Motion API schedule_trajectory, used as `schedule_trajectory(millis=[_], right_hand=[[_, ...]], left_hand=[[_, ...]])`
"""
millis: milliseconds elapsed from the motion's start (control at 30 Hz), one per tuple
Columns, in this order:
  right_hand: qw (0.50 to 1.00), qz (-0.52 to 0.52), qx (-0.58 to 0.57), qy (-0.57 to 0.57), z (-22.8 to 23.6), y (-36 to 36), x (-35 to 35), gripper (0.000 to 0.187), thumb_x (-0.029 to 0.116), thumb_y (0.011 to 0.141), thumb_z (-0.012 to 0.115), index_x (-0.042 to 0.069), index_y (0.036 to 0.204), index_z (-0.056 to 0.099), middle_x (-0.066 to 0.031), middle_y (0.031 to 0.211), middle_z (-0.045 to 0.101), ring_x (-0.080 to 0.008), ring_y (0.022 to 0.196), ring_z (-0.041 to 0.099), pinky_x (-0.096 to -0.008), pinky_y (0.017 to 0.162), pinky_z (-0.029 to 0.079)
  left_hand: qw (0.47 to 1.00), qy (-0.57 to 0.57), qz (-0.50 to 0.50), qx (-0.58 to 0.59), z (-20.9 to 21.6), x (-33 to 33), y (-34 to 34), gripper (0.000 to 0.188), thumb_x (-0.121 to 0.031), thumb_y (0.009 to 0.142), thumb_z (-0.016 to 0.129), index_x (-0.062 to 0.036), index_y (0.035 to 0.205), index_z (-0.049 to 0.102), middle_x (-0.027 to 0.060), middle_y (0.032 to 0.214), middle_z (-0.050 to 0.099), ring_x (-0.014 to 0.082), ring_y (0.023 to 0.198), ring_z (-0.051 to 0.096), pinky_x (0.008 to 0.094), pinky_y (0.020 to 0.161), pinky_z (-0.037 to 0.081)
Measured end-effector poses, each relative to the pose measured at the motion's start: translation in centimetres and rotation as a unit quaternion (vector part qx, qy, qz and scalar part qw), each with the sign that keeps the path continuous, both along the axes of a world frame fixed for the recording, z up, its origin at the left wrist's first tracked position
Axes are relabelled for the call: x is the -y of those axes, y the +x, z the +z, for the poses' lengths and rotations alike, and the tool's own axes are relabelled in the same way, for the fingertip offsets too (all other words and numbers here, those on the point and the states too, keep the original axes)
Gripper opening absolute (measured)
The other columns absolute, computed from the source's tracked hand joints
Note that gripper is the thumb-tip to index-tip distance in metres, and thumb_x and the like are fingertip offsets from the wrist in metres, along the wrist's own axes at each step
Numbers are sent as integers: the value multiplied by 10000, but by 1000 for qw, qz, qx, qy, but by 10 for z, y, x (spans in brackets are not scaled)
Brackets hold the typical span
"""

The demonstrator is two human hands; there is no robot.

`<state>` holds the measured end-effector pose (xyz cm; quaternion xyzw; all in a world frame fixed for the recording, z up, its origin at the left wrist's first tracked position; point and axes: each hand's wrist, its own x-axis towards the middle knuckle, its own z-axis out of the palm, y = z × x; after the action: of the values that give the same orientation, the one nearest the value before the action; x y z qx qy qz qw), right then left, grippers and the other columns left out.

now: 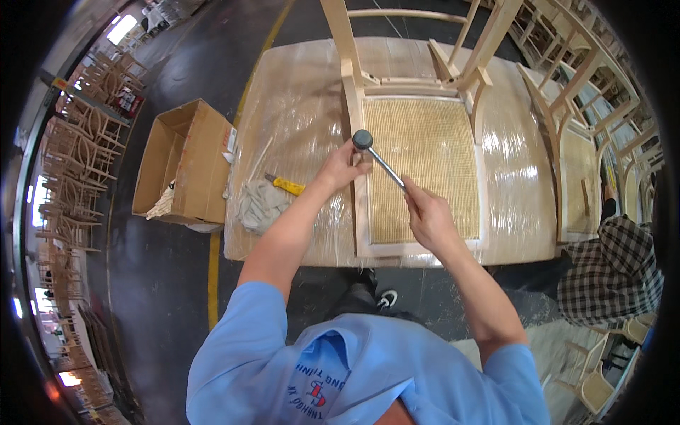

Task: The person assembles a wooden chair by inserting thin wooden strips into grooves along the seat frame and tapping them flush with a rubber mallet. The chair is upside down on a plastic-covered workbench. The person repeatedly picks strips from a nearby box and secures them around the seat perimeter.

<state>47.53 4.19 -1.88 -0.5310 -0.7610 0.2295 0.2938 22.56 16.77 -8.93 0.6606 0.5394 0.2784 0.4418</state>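
Observation:
My right hand (429, 212) grips the metal handle of a mallet (387, 170). The mallet's dark round head (362, 139) is over the left side rail of a pale wooden chair. At that rail, my left hand (343, 167) has its thumb and fingers bent in close to the mallet head. Its fingertips are partly hidden, and whatever they pinch cannot be made out. The chair's woven cane panel (421, 170) lies flat in a light frame, and the wooden legs (341, 35) extend toward the far side.
Plastic film covers the table (283, 92). A yellow-handled cutter (286, 185) and a crumpled grey cloth (256, 207) lie left of my arm. An open cardboard box (202, 166) stands farther left. Another chair (577, 177) and a person in a checked shirt (605, 273) are at right.

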Motion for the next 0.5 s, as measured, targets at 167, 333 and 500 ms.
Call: schedule_trajectory(millis=[167, 333, 500], right_hand=[[992, 10, -106, 64, 70, -15, 6, 449, 31, 1018, 608, 73, 1465, 598, -198, 877, 661, -351, 730, 654, -446, 677, 526], [965, 19, -187, 182, 113, -21, -3, 509, -43, 988, 626, 37, 1488, 570, -165, 857, 631, -303, 717, 632, -383, 688, 529], [969, 16, -105, 225, 22, -13, -9, 543, -64, 976, 606, 44, 1504, 541, -202, 923, 650, -369, 764, 650, -425, 710, 541]], left_hand=[[989, 101, 48, 101, -14, 1, -19, 634, -93, 881, 829, 15, 1427, 524, 141, 1332, 673, 228, 1234, 651, 364, 1073, 515], [995, 95, 3, 41, -14, 11, -7, 716, -120, 893, 823, 25, 1493, 460, 159, 1356, 660, 230, 1272, 634, 371, 1090, 502], [996, 78, -12, 29, -3, 15, -1, 695, -231, 888, 811, -33, 1480, 506, 198, 1382, 671, 329, 1300, 641, 405, 1090, 500]])
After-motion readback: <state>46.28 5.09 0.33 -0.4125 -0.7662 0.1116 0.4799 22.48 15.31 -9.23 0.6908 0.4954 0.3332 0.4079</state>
